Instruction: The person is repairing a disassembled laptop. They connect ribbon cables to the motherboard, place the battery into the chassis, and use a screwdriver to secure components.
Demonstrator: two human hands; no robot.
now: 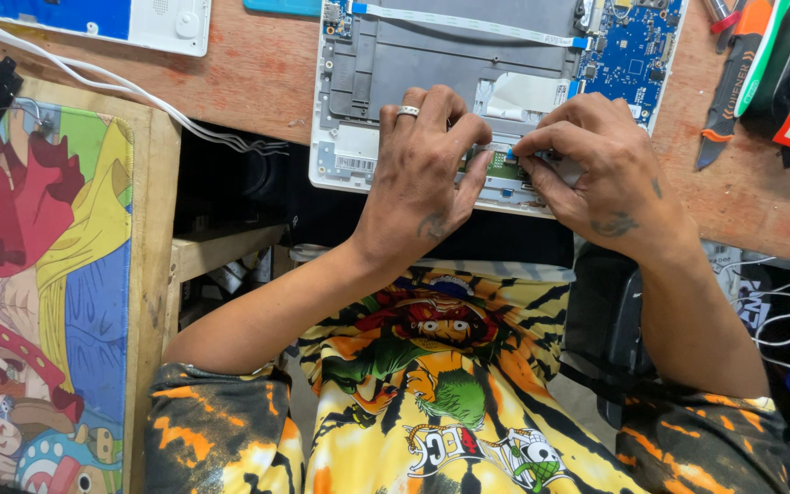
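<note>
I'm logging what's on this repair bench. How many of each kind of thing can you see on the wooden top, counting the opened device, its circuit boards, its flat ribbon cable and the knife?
Opened white device: 1
Blue circuit boards: 2
Flat white ribbon cable: 1
Orange-and-black utility knife: 1
Total: 5
Both hands, left hand and right hand, work at the device's near edge.

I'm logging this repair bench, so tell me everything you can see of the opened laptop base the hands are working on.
The opened laptop base lies flat on the reddish wooden bench, its inside facing up. Its frame is white, with a grey recessed bay in the middle. A blue circuit board sits at its right end, and a flat pale ribbon cable runs along the top. The left hand and right hand rest on its near edge, fingertips pinching at a small green board.
</note>
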